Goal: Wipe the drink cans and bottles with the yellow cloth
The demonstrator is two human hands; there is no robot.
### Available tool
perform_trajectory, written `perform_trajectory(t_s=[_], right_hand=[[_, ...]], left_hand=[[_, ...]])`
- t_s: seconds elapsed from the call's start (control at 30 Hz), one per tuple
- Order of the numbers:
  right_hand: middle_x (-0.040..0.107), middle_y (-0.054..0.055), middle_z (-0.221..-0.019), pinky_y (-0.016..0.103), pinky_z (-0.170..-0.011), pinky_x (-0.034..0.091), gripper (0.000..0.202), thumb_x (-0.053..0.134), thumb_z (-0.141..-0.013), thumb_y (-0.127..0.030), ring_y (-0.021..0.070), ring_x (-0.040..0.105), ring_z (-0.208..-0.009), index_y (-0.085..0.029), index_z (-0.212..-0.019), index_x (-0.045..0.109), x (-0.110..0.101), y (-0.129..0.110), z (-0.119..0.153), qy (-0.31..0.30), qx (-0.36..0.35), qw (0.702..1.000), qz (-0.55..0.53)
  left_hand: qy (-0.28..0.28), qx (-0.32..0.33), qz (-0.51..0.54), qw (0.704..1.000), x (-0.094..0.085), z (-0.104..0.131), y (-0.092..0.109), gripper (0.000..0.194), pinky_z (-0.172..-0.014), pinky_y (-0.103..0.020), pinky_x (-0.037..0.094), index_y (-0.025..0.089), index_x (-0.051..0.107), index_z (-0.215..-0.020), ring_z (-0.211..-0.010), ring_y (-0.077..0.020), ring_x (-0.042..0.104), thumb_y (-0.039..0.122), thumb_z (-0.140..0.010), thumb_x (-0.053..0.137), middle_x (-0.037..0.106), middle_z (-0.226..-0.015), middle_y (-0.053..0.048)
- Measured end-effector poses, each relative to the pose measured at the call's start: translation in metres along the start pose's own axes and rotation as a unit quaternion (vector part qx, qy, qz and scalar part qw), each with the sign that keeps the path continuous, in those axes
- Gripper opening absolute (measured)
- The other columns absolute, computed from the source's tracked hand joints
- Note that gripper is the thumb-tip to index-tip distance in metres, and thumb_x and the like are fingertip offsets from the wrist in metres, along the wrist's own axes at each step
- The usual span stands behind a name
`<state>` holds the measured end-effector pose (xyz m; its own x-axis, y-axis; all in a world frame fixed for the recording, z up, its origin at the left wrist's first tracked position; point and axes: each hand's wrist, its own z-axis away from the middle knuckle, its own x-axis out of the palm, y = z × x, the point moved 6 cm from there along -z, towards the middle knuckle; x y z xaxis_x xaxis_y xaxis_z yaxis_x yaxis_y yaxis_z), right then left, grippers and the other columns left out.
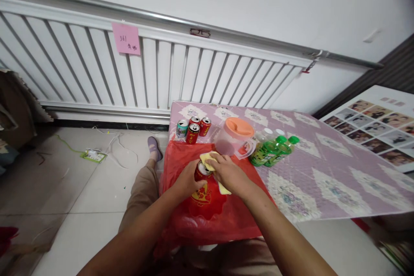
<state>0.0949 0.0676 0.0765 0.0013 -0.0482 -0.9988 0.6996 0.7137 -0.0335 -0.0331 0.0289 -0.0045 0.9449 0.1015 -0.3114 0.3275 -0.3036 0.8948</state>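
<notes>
A dark red drink can stands upright over a red plastic bag spread on the table. My left hand wraps around the can's left side. In my right hand is a folded yellow cloth, pressed against the can's top rim; part of the cloth hangs below the palm. Just beyond the bag, several cans are grouped together, red ones with one teal can. To the right of them is a clear plastic pitcher with an orange lid.
Several bottles with green labels stand right of the pitcher. A purple cloth with white floral patches covers the table. Behind it runs a white radiator with a pink note. White cables lie on the floor at left.
</notes>
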Motion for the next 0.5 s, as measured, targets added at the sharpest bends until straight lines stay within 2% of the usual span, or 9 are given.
perform_trajectory(t_s=[0.23, 0.5], right_hand=[[0.056, 0.012, -0.136, 0.034, -0.098, 0.043, 0.041, 0.048, -0.092, -0.011, 0.0250, 0.049, -0.119, -0.016, -0.132, 0.057, -0.006, -0.011, 0.005, -0.020, 0.030, 0.999, 0.022], [0.059, 0.013, -0.128, 0.037, -0.088, 0.048, 0.037, 0.048, -0.093, -0.013, 0.0274, 0.053, -0.109, -0.017, -0.128, 0.059, -0.008, -0.020, 0.017, -0.021, 0.074, 0.996, 0.049]], left_hand=[[0.005, -0.008, -0.005, 1.000, 0.000, 0.000, 0.000, 0.073, -0.108, -0.048, 0.043, 0.018, 0.047, -0.132, -0.121, -0.0277, 0.057, 0.010, -0.066, 0.076, 0.059, -0.132, -0.014], [0.014, -0.017, -0.013, 1.000, 0.000, 0.001, -0.002, 0.075, -0.109, -0.049, 0.043, 0.017, 0.047, -0.133, -0.123, -0.0289, 0.057, 0.011, -0.065, 0.079, 0.058, -0.133, -0.015]])
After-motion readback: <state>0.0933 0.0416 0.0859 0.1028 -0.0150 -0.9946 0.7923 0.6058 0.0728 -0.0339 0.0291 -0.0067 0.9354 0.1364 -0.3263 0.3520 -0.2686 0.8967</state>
